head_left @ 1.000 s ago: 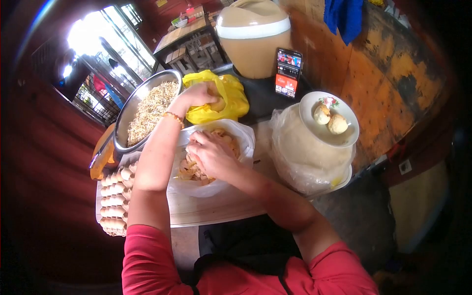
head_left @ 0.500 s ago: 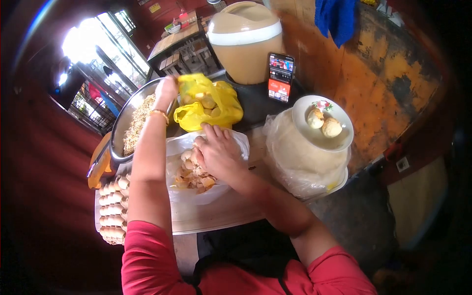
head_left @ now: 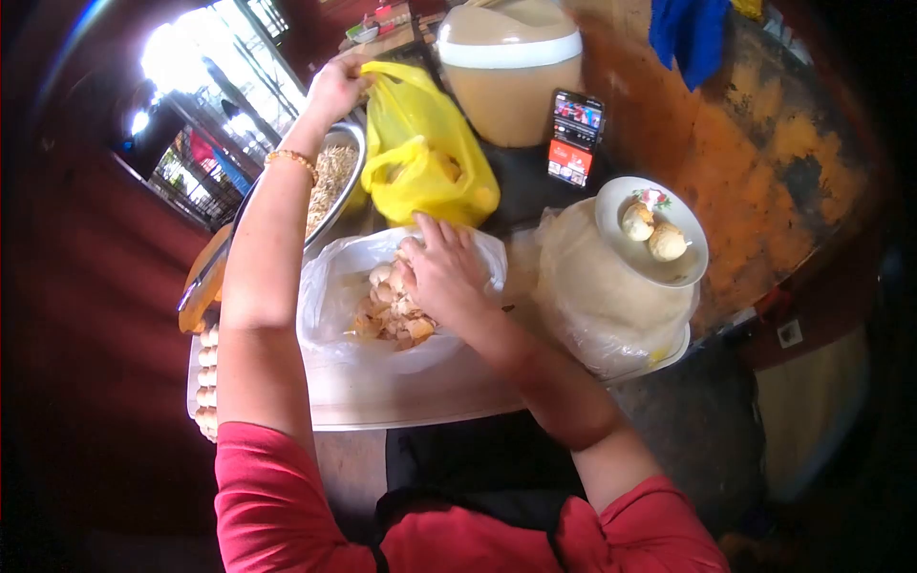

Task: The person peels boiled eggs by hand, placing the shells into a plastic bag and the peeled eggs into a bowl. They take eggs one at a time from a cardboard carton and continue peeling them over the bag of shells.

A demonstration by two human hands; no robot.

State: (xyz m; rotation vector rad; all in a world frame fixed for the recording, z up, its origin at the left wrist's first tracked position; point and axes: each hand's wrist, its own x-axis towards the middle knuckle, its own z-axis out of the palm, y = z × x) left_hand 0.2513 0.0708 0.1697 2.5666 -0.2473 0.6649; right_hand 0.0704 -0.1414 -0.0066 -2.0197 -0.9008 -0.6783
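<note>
I look down from far off at a pale table [head_left: 382,409], the biggest thing by the hands. Farther back stands a big tan tub [head_left: 511,91]. On the right is a fat bundle [head_left: 607,301] in clear plastic. A metal bowl [head_left: 357,177] of thin, straw-like bits peeks past the left arm. The yellow bag [head_left: 435,196] sits just beyond the white bag [head_left: 323,306], so I think both are easy to reach. A plate [head_left: 686,263] rests on the bundle, maybe to save room. The left hand [head_left: 336,88] pinches the yellow bag's top edge; I guess that pull makes it stand tall. The right hand [head_left: 446,275] bends over the white bag, but I can't tell if its fingers grip anything. The phone [head_left: 575,138] stands up, screen this way, likely for watching. Smallest are two round bites [head_left: 667,243] on the plate and broken bits [head_left: 390,317] inside the white bag.
</note>
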